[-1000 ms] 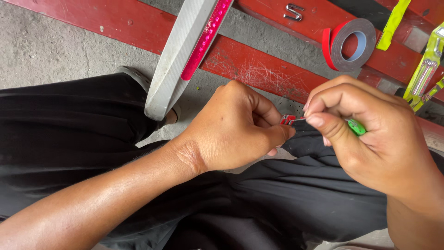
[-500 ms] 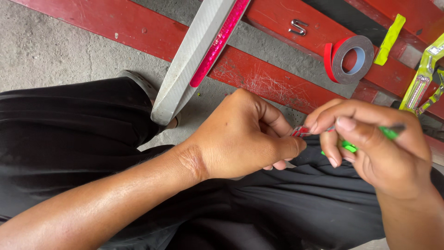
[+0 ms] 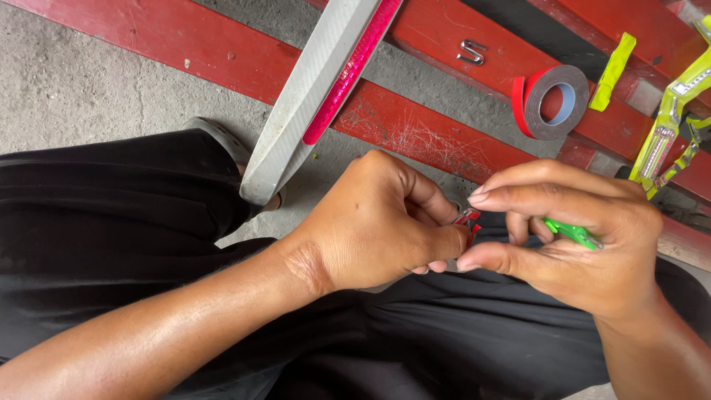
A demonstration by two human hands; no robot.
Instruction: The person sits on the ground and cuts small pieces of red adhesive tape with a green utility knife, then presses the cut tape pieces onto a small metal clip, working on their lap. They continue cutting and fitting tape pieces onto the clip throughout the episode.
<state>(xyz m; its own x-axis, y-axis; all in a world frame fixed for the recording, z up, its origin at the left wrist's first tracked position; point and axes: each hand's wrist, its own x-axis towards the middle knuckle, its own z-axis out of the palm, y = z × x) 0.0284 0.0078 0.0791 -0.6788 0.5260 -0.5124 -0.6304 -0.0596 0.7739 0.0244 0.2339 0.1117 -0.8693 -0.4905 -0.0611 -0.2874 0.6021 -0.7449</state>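
My left hand (image 3: pixel 378 222) is curled shut around a small red piece (image 3: pixel 467 218), of which only a tip shows between thumb and forefinger. My right hand (image 3: pixel 574 237) grips a thin green-handled tool (image 3: pixel 572 232); its forefinger and thumb meet the red piece beside my left thumb. The tool's tip is hidden by the fingers. Both hands hover over my lap in black trousers (image 3: pixel 111 222).
A long grey panel with a red reflector strip (image 3: pixel 318 89) leans across red wooden planks (image 3: pixel 415 126) on the concrete floor. A roll of red-backed tape (image 3: pixel 552 100), a small metal hook (image 3: pixel 472 52) and yellow-green plastic parts (image 3: pixel 670 111) lie on the planks.
My right hand has turned and closed in on the red piece; the green tool now lies tucked in the palm rather than sticking out to the right.
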